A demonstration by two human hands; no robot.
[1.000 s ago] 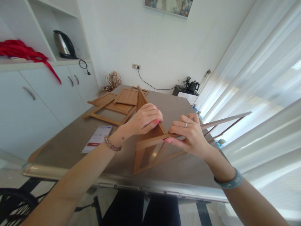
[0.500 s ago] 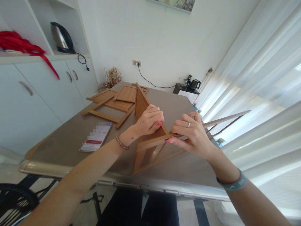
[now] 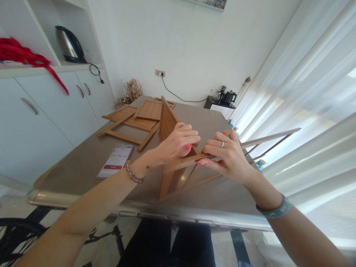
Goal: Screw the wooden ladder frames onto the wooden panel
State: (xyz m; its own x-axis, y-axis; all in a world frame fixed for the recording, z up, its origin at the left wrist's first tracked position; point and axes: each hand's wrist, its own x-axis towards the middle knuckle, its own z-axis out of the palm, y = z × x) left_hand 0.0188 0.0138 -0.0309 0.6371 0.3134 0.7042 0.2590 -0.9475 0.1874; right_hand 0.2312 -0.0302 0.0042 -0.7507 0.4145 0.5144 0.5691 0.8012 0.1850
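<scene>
An upright wooden panel (image 3: 167, 119) stands slanting on the table, meeting a wooden frame (image 3: 268, 137) at a corner in front of me. Over the panel's near end my left hand (image 3: 180, 142) is closed, its thumb bent close to the corner; the fingertips on the far side are hidden. My right hand (image 3: 226, 154) pinches the frame's rail just right of that corner, thumb below and fingers above. The frame reaches out to the right past this hand, and its lower part slopes down towards the tabletop under both hands.
Several more wooden panels and frames (image 3: 148, 110) lie at the table's back left. A phone with a lit timer (image 3: 115, 161) rests on the brown tabletop (image 3: 83, 168). White curtains (image 3: 300, 96) hang at the right. A kettle (image 3: 69, 44) stands on the left shelf.
My left hand has shifted slightly right along the panel, closer to the corner, with its wrist raised. The right hand keeps its pinch on the frame, and the view has moved slightly.
</scene>
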